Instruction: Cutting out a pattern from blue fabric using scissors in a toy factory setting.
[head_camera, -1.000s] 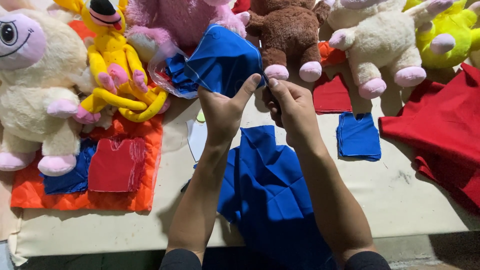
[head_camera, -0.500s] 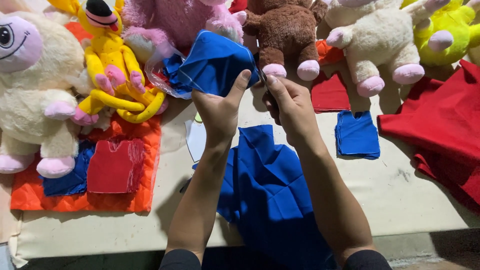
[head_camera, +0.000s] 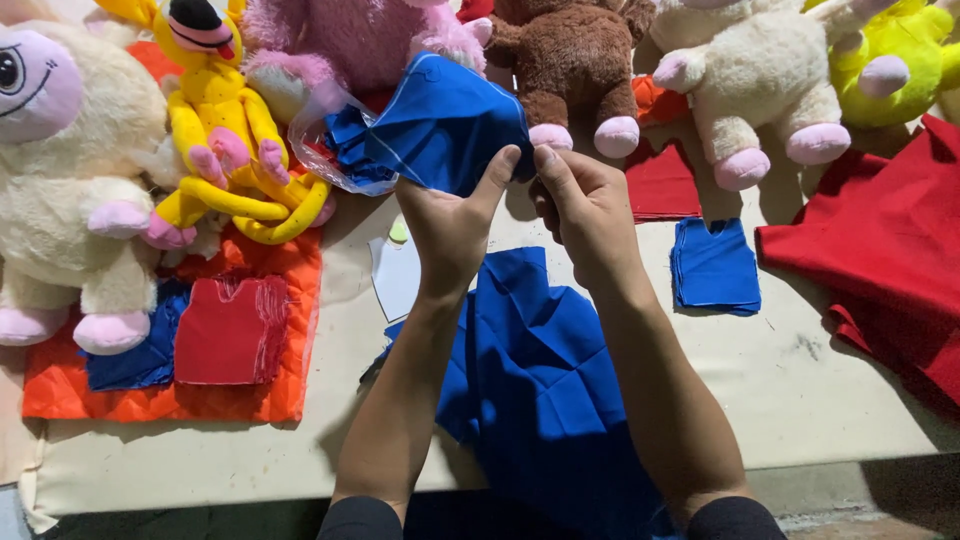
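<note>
Head view shows a risk in the making — the blue fabric bundle (head_camera: 440, 125), half sheathed in a clear plastic bag (head_camera: 325, 140) and raised above the table (head_camera: 800, 390) in front of the brown plush toy (head_camera: 570, 60), is caught only by its near edge, so I judge a loosened pinch could drop it onto the folded blue cloth (head_camera: 540, 390) below. Left hand (head_camera: 450, 215) is closed on that edge, thumb up against the cloth; right hand (head_camera: 585, 205) pinches the same edge just beside it — fingers curled shut.

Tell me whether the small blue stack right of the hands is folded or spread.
Cannot tell: the blue stack lies flat in neat layers.
</note>
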